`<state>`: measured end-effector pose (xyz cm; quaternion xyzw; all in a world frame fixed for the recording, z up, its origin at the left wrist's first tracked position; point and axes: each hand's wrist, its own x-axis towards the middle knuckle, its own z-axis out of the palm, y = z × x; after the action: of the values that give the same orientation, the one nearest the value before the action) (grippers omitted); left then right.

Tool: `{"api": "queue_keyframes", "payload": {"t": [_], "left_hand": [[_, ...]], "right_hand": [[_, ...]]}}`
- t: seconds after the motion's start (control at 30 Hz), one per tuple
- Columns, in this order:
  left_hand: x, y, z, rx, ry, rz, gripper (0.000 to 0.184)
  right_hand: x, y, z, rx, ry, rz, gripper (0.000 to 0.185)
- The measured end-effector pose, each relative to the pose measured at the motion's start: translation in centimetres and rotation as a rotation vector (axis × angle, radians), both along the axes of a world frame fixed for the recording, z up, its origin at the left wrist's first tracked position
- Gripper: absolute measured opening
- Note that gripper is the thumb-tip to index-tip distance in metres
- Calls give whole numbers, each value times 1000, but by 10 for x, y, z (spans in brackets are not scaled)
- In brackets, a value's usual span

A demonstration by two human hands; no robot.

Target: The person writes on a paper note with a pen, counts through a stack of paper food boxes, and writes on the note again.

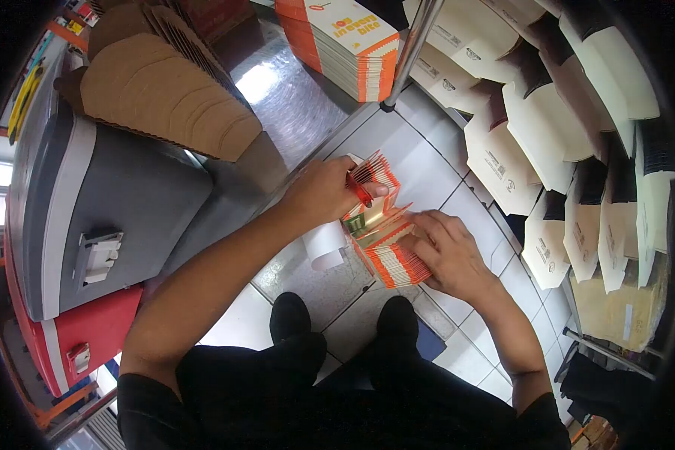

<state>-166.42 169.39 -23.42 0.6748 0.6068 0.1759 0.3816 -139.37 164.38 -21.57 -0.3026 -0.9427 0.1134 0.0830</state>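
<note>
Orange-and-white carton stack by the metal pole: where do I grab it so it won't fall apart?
I'd hold the carton stack low on opposite sides, with two hands. Come from the left, because the metal pole is close to its right side. It's lots of thin layers, so gripping just the top might leave the rest behind.

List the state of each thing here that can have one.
Orange-edged cartons, folded, spread apart
Left hand, gripping cartons
Right hand, gripping cartons
White paper, curled
Gray cooler, apparently shut
Red cooler, apparently shut
White boxes, open
Brown cardboard, stacked
Printed cartons, stacked
Parcel, wrapped
</note>
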Motion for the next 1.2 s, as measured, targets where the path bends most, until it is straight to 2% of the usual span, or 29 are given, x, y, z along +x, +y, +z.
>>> {"api": "queue_keyframes", "payload": {"t": [0.13,0.2,0.23,0.3,0.33,0.4,0.5,0.63,0.8,1.2], "left_hand": [[1,1,1,-2,19,-9,77],[1,0,2,-6,46,-8,76],[0,0,1,-11,36,-10,75],[0,1,2,-13,28,-14,74],[1,1,3,-26,27,-19,73],[2,1,3,-35,30,-28,71],[2,0,-2,-46,-66,-40,70],[2,-1,1,-28,-30,-38,69],[3,1,0,-78,-78,-34,67],[0,5,-11,-202,-47,17,67]], "right_hand": [[0,4,1,-30,-32,34,60],[2,5,-2,-64,-13,56,71],[0,6,0,-63,-13,56,71],[-7,7,9,-156,-84,1,87],[-11,9,13,-153,-83,-1,87],[-15,12,19,-170,-205,-7,99],[-17,14,13,-152,-178,11,101],[-16,11,13,-168,-158,14,94],[-13,10,12,-126,-104,-20,71],[-14,13,10,-149,-106,44,69]]}}
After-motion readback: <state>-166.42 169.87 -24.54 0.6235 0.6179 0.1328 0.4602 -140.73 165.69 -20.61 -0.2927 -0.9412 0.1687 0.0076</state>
